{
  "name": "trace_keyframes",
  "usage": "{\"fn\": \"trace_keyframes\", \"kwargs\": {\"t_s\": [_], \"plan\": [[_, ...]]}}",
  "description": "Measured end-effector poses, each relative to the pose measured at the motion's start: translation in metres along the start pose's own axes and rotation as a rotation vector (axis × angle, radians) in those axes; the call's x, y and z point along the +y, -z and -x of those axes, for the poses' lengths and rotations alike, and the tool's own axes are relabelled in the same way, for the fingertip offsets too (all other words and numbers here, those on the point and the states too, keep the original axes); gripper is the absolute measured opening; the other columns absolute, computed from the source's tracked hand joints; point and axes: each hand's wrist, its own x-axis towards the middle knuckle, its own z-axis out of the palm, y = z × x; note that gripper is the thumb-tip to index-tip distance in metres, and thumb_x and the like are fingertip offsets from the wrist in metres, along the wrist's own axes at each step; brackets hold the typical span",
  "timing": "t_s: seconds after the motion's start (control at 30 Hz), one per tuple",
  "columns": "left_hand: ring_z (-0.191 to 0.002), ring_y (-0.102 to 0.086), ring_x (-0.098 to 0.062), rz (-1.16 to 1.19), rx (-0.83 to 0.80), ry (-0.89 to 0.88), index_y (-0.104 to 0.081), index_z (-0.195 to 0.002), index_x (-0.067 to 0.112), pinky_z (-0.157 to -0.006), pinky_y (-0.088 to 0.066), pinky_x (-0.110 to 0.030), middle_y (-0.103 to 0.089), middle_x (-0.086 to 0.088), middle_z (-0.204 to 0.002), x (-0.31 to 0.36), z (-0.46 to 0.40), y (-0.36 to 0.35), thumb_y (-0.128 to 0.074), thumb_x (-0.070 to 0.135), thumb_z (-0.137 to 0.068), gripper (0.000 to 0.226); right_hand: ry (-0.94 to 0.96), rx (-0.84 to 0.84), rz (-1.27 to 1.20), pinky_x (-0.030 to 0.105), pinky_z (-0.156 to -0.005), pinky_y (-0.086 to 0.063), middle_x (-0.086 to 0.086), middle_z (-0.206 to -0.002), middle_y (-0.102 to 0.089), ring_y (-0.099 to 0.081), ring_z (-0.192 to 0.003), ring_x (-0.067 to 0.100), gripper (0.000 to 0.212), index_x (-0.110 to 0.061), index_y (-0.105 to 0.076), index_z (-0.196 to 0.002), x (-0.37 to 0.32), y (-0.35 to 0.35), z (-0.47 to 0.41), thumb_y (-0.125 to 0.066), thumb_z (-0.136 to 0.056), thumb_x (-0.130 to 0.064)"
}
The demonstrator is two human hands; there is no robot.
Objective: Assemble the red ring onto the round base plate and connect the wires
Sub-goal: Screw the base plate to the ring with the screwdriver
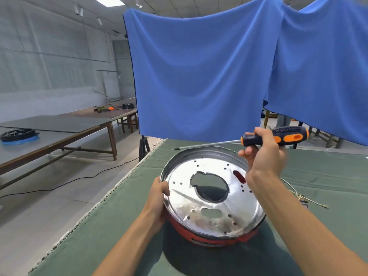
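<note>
Head view, single frame. Item one: round base plate [211,194], shiny metal with a large centre hole, an oblong slot toward 6 o'clock and small holes scattered around; it sits tilted, far rim raised, over the red ring [215,239], which shows only as a red band under the near edge from about 5 to 7 o'clock, plus a red patch seen through a slot near 2 o'clock. Both rest on the green cloth [111,226] covering the table. Item two: left hand [159,193], fingers curled over the plate rim at 9 o'clock, gripping it, apparently to steady the plate against the ring. Item three: right hand [262,150], above the plate at about 1 o'clock, fingers wrapped around the handle of a screwdriver [276,137], black and orange; its shaft points left, roughly level, the tip beyond the far rim at 12 o'clock and clear of any hole, so no fastening looks under way yet. Item four: wires [302,198], thin and pale, lying loose on the cloth at 3 o'clock, apart from the plate, seemingly unconnected. Background: blue curtain [199,76] hung behind the table; side tables [59,126] at far left carrying dark round parts.
</note>
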Motion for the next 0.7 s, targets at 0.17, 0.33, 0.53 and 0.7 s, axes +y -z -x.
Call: {"fn": "trace_keyframes", "kwargs": {"t_s": [0.17, 0.33, 0.53, 0.7], "plan": [[-0.100, -0.055, -0.034, 0.038, 0.051, -0.293, -0.051, -0.122, 0.019, -0.095, -0.043, -0.056, -0.059, -0.019, -0.112, -0.001, -0.001, 0.004, -0.037, -0.001, -0.070, 0.058, 0.076, -0.066, -0.080, 0.020, -0.037, -0.036, 0.007, -0.054, -0.060, -0.034, -0.033, 0.015, 0.020, -0.011, -0.052, -0.058, -0.015, -0.005, 0.008, -0.061, -0.076, -0.009], [-0.116, -0.053, -0.038, 0.152, 0.064, -0.270, -0.058, -0.116, 0.022, -0.104, -0.037, -0.059, -0.061, -0.016, -0.120, -0.011, 0.003, 0.005, -0.037, -0.001, -0.080, 0.048, 0.140, -0.118, -0.025, 0.017, -0.037, -0.029, 0.003, -0.046, -0.055, -0.032, -0.030, 0.013, 0.031, -0.019, -0.054, -0.040, -0.015, -0.006, 0.015, -0.059, -0.070, -0.013], [-0.116, -0.056, -0.036, 0.150, 0.034, -0.202, -0.051, -0.131, 0.008, -0.103, -0.040, -0.055, -0.059, -0.019, -0.127, -0.014, 0.009, 0.011, -0.045, 0.016, -0.079, 0.053, 0.184, -0.159, 0.043, 0.016, -0.037, -0.027, -0.001, -0.043, -0.052, -0.036, -0.033, 0.015, 0.031, -0.022, -0.055, -0.040, -0.008, 0.000, 0.022, -0.057, -0.070, -0.012], [-0.085, -0.058, -0.027, 0.058, 0.014, -0.117, -0.059, -0.101, 0.006, -0.081, -0.047, -0.043, -0.064, -0.014, -0.094, -0.014, 0.006, 0.011, -0.042, 0.009, -0.085, 0.024, 0.232, -0.216, 0.091, 0.016, -0.038, -0.026, -0.003, -0.044, -0.053, -0.040, -0.036, 0.016, 0.031, -0.022, -0.054, -0.042, -0.007, -0.002, 0.023, -0.056, -0.071, -0.010]]}}
